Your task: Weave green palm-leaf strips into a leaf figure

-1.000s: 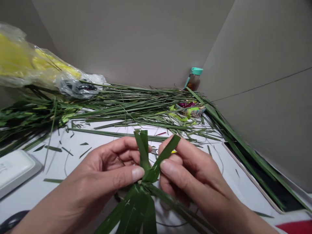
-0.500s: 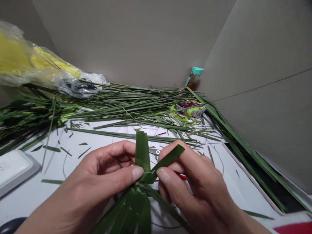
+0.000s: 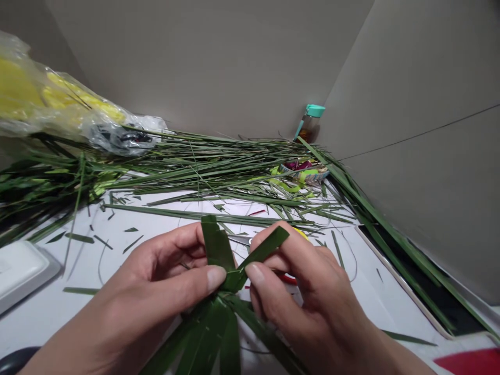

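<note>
A folded green leaf piece [image 3: 209,328] is held up at the lower middle of the head view, its wide blades fanning down toward me. My left hand [image 3: 156,286] is closed on its left side, thumb pressed at the fold near one upright strip. Between the thumb and fingers of my right hand [image 3: 304,281] a second leaf strip [image 3: 267,246] is pinched, slanting up to the right. Scissors [image 3: 242,239] lie partly hidden behind my hands, with red and yellow showing by the right one.
Long green leaves [image 3: 219,161] pile across the back. A clear bag with yellow contents [image 3: 62,99] sits back left, a teal-lidded bottle [image 3: 310,125] back right. At left is a white case [image 3: 23,273]; at right, a dark tablet-like slab [image 3: 406,281] under leaves. Leaf scraps litter the white table.
The upright strip has tilted to the left, opening a wider gap from the slanting strip. Both hands keep their pinch, and the view has shifted slightly.
</note>
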Action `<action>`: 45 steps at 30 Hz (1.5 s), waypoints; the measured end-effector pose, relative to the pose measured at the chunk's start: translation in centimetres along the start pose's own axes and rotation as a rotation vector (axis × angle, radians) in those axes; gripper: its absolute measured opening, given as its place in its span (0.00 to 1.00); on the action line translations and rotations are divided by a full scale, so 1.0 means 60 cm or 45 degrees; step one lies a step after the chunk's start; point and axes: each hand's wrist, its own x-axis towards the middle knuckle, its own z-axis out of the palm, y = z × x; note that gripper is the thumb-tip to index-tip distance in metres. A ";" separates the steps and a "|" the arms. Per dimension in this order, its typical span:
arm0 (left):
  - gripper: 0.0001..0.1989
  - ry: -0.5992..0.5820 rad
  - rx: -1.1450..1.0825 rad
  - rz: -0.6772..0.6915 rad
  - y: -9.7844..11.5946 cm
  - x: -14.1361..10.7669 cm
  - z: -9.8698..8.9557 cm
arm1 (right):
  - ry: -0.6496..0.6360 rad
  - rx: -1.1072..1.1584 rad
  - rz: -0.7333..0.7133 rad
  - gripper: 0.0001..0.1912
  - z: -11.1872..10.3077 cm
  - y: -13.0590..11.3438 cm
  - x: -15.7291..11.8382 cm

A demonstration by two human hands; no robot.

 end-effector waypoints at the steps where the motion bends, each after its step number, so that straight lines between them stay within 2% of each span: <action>1: 0.14 -0.015 0.009 -0.002 0.001 0.000 0.001 | -0.003 0.001 -0.001 0.11 0.000 0.000 -0.001; 6: 0.17 0.057 0.032 0.013 0.006 -0.003 0.006 | -0.034 0.058 0.053 0.10 -0.001 -0.012 0.004; 10: 0.18 -0.006 0.018 -0.004 0.005 -0.003 0.004 | -0.013 0.098 0.030 0.11 0.001 -0.023 0.008; 13: 0.19 0.063 0.035 -0.012 0.002 -0.001 0.001 | -0.024 0.106 0.031 0.11 -0.002 -0.025 0.010; 17: 0.15 0.032 0.003 -0.009 -0.002 0.002 0.000 | -0.093 0.053 0.019 0.10 -0.010 -0.029 0.015; 21: 0.10 -0.008 0.045 0.022 0.001 0.001 -0.001 | -0.084 0.112 -0.046 0.08 -0.013 -0.034 0.015; 25: 0.08 0.003 0.126 0.087 0.009 -0.002 0.001 | 0.036 -0.050 -0.025 0.05 -0.008 -0.030 0.007; 29: 0.04 -0.016 0.302 0.215 0.016 -0.005 0.001 | 0.019 -0.134 -0.105 0.08 0.004 -0.017 0.004; 33: 0.06 -0.001 0.396 0.352 0.011 -0.002 -0.002 | 0.220 -0.224 -0.270 0.14 0.021 -0.004 0.008; 37: 0.09 0.111 0.476 0.386 -0.001 0.007 -0.004 | 0.334 -0.322 -0.367 0.14 0.035 0.000 0.011; 41: 0.08 0.109 0.527 0.531 -0.008 0.021 -0.006 | 0.495 -0.285 -0.402 0.14 0.044 0.001 0.010; 45: 0.07 0.111 0.544 0.596 -0.010 0.024 -0.007 | 0.451 -0.352 -0.383 0.14 0.043 0.004 0.008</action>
